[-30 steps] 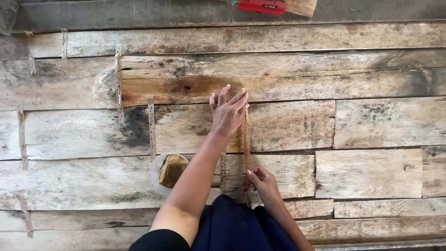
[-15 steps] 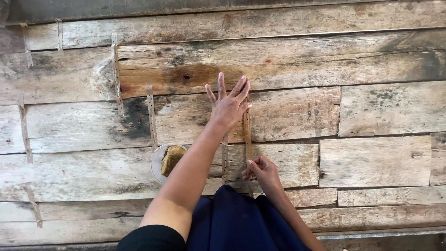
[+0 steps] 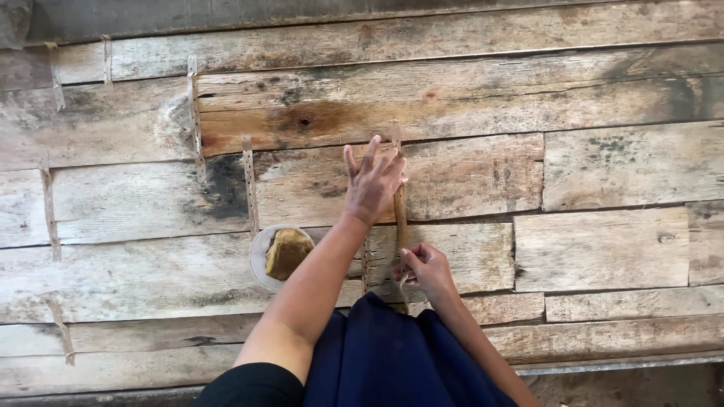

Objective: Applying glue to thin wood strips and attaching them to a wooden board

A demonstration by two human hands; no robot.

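My left hand (image 3: pixel 372 183) lies flat with spread fingers on the weathered plank floor, its palm pressing on the upper part of a thin brown strip (image 3: pixel 400 215) that runs away from me. My right hand (image 3: pixel 426 267) pinches the near end of that strip, just above my dark blue cloth-covered lap (image 3: pixel 385 354). A small white bowl (image 3: pixel 260 252) with a brownish lump (image 3: pixel 285 252) in it stands on the planks beside my left forearm.
The floor is made of grey, stained wooden planks (image 3: pixel 588 173) with gaps between them. Several thin perforated strips are fixed across the joints, such as one (image 3: pixel 248 185) left of my hand and another (image 3: pixel 194 113) farther left.
My left hand has slid a little nearer along the strip and its fingers have spread. The view has shifted slightly; the red object at the top edge is out of sight.
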